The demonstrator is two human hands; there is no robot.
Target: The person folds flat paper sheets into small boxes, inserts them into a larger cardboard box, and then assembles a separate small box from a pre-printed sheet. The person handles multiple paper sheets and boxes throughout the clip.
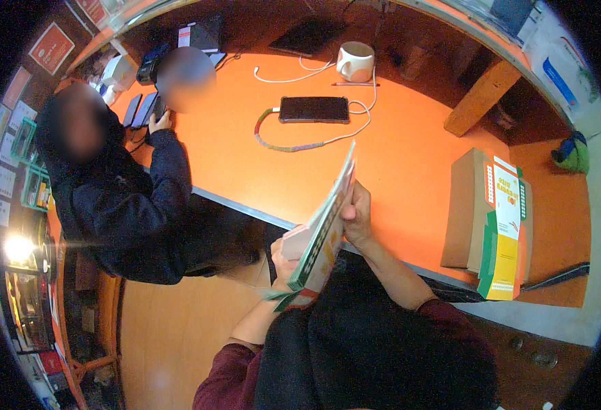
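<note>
Orange counter (410, 157), near edge: we clamp a flat carton (324, 236) between left hand (283, 263) and right hand (357, 215). Phone (314, 109) lies near the far edge.

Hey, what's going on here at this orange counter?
A person holds a flat printed carton up on edge in both hands, the left hand under its lower end and the right hand on its far side. A stack of similar flat cartons lies on the counter to the right. Across it, another person handles a phone.

cardboard boxes (486, 222): 2 | phone (313, 109): 1 | mug (355, 61): 1 | pen (355, 85): 1
</note>
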